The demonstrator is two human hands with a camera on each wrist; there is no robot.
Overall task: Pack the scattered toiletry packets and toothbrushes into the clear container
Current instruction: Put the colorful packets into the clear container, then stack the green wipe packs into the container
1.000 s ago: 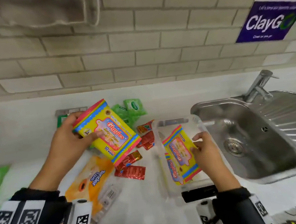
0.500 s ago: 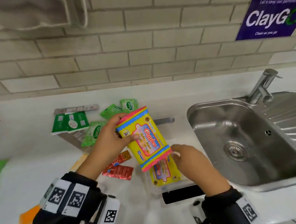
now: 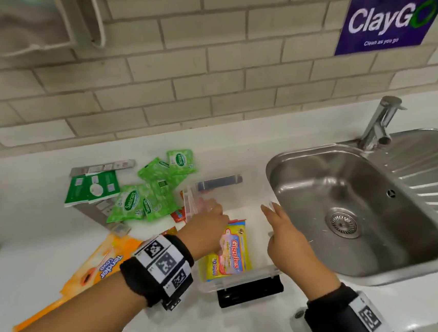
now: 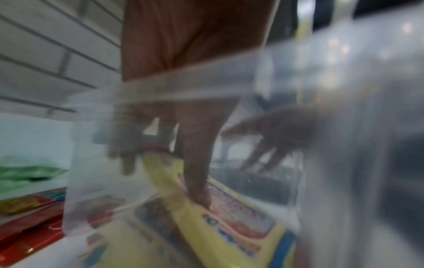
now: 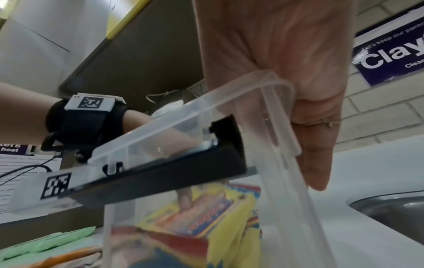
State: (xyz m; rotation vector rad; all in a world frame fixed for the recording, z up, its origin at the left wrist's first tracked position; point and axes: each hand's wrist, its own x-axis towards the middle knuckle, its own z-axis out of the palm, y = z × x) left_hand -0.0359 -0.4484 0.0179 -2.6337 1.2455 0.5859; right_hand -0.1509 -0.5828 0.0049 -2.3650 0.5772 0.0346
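The clear container with black latches stands on the counter beside the sink. A yellow Giggles wipes packet lies flat inside it, and more yellow packet shows under it in the right wrist view. My left hand reaches in over the left wall, fingers spread. One of its fingertips presses down on the packet. My right hand lies with straight fingers against the outside of the container's right rim and holds nothing.
Green Sanicare packets, flat green packs, grey strip packs, red sachets and an orange Tender Love pack lie left of the container. A steel sink with a tap adjoins it on the right.
My left hand carried the second Giggles packet rightward, laid it in the container and released it. My right hand let go of the first packet and moved to the right rim.
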